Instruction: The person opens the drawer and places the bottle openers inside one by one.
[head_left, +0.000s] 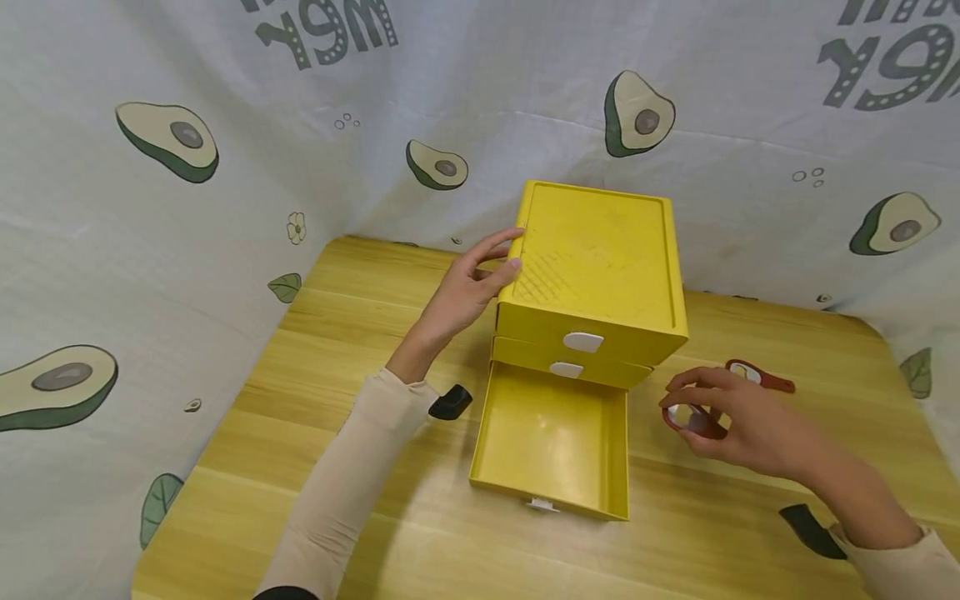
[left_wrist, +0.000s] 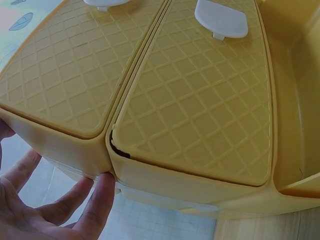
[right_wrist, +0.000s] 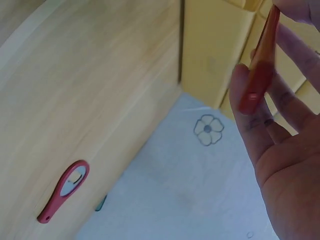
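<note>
A yellow drawer unit (head_left: 600,254) with white handles stands on the table, its bottom drawer (head_left: 551,433) pulled out and bare inside. My left hand (head_left: 468,292) rests against the unit's left side, fingertips at the top edge. In the left wrist view the fingers (left_wrist: 95,205) of that hand press on the side wall, fairly straight. To the right of the open drawer, my right hand (head_left: 757,425) pinches a red bottle opener (right_wrist: 260,75) between thumb and fingers. Behind that hand a second red bottle opener (head_left: 759,377), with a silver oval face, lies on the table.
The two upper drawers, with white handles (head_left: 582,341), are closed. A white cloth (head_left: 510,100) printed with avocados hangs behind the wooden table (head_left: 300,417) and along its left side.
</note>
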